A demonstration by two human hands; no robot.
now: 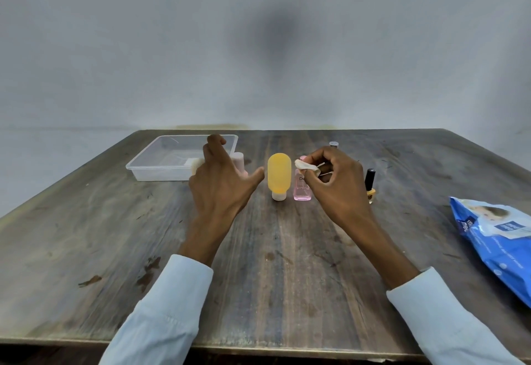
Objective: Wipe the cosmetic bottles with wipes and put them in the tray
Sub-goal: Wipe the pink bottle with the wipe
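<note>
A yellow squeeze bottle [279,174] stands cap-down at the table's middle. Right beside it is a small pink bottle [301,189], partly hidden by my right hand [336,183], which pinches a crumpled white wipe [307,166] above it. My left hand [221,180] hovers with spread fingers just left of the yellow bottle, in front of a pale pink bottle [239,160]. A clear plastic tray [149,167] sits at the back left. A nail polish bottle [370,185] with a black cap stands to the right. A small grey-capped bottle [333,144] peeks out behind my right hand.
A blue pack of wipes [497,238] lies at the table's right edge. A whitish object [195,164] shows at the tray's near right corner, behind my left hand. The wooden table [273,264] meets a grey wall at the back.
</note>
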